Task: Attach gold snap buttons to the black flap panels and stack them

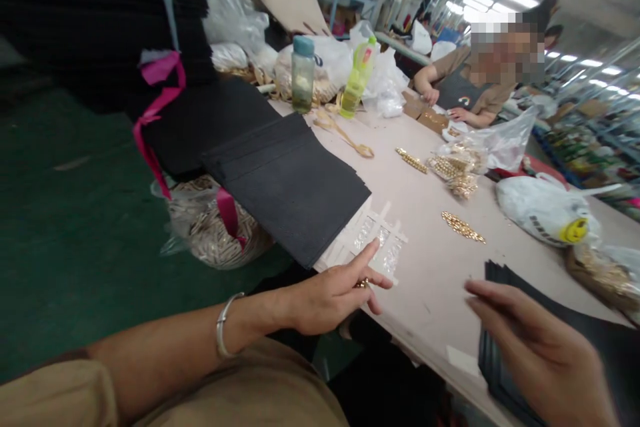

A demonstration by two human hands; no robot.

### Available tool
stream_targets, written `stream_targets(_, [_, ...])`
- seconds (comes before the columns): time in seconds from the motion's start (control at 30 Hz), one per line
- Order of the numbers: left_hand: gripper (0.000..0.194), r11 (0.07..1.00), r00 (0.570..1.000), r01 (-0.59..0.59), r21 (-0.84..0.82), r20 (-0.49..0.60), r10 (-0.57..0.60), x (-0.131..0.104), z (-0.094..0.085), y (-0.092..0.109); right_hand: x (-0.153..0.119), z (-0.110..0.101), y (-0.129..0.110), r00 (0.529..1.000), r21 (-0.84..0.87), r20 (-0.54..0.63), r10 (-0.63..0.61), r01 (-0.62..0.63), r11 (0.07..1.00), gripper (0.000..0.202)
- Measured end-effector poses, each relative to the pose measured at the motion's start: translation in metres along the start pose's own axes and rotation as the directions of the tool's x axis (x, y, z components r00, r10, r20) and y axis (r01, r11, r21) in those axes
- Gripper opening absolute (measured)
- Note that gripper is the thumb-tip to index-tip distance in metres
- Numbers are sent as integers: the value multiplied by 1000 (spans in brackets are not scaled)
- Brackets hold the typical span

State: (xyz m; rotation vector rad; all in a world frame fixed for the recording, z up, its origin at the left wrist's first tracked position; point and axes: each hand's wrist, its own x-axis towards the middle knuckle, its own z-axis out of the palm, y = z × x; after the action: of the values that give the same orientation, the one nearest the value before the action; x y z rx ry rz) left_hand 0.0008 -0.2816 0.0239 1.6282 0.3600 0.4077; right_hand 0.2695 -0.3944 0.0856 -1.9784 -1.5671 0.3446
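My left hand reaches over the table's near edge, index finger stretched out and the others loosely bent, holding nothing I can see. Its index fingertip is at a sheet of small clear shiny pieces framed with whitish tape strips. Beyond that hand lies a fanned stack of black flat panels. My right hand, slightly blurred, is above a second stack of black panels. Its thumb and forefinger tips are pinched together; whatever is between them is too small to make out.
Gold chains lie mid-table, with bagged gold chains behind. A teal-lidded bottle and a yellow-green bottle stand at the back. A white plastic bag sits right. Across the table, a co-worker handles brown pieces. Tall black stacks rise left.
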Motion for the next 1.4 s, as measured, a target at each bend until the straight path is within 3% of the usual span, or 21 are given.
stream_targets(0.07, [76,996,997,51,-73,64,-46,-4,-6,0,6,38,-32,937,45,105,-334,331,942,27])
stream_targets(0.17, [83,985,989,132,-112,80,-124,-13,-15,0,18,76,-67,764,110,250,-594,587,802,39])
stream_targets(0.23, [90,974,987,152,-166,86,-139,-21,-20,-3,25,91,-78,690,145,298,-660,651,746,38])
stream_targets(0.37, [98,928,985,124,-351,153,-74,-34,-27,-19,38,114,-89,596,301,280,-753,690,658,25])
stream_targets(0.47, [99,885,989,115,-451,135,-60,-46,-35,-31,45,131,-96,523,431,271,-808,685,588,21])
stream_targets(0.53, [97,867,994,93,-489,95,-54,-57,-43,-33,50,140,-100,539,516,289,-791,608,603,17])
stream_targets(0.6, [89,853,997,66,-518,7,-73,-71,-50,-30,61,149,-102,665,515,300,-684,491,703,11])
stream_targets(0.67, [66,840,969,71,-538,-161,-185,-83,-55,-26,80,159,-103,815,413,257,-519,393,822,3])
stream_targets(0.7, [51,834,919,88,-545,-278,-278,-88,-56,-25,92,166,-104,864,350,216,-454,365,862,6])
stream_targets(0.73, [39,825,838,111,-554,-394,-377,-93,-57,-25,106,174,-105,889,297,181,-422,359,885,10])
stream_targets(0.8, [30,806,634,129,-577,-577,-515,-98,-57,-29,133,191,-109,889,218,149,-433,397,892,14])
stream_targets(0.83, [30,797,555,119,-592,-625,-548,-100,-57,-33,145,200,-111,874,183,151,-461,434,882,14])
stream_targets(0.87, [33,790,506,101,-605,-652,-564,-100,-57,-36,155,207,-114,852,152,163,-498,477,866,14])
stream_targets(0.9, [36,786,489,79,-614,-663,-567,-99,-57,-39,161,213,-115,821,128,185,-540,525,842,15])
stream_targets(1.03, [39,779,545,0,-628,-653,-526,-92,-59,-43,156,211,-113,711,138,335,-619,613,778,16])
stream_targets(1.1, [39,773,565,-34,-634,-650,-508,-89,-60,-40,141,198,-106,689,183,445,-572,556,811,15])
stream_targets(1.2, [40,782,528,-48,-621,-681,-508,-88,-57,-37,115,180,-93,645,276,600,-473,387,880,13])
stream_targets(1.3, [43,827,495,57,-560,-703,-510,-91,-50,-34,98,174,-86,708,293,624,-329,178,939,14])
stream_targets(1.33, [43,835,509,87,-544,-696,-506,-92,-48,-33,95,175,-85,737,292,619,-270,103,951,16])
stream_targets(1.4, [45,841,581,93,-533,-657,-480,-95,-43,-29,90,179,-86,758,319,625,-183,-35,947,19])
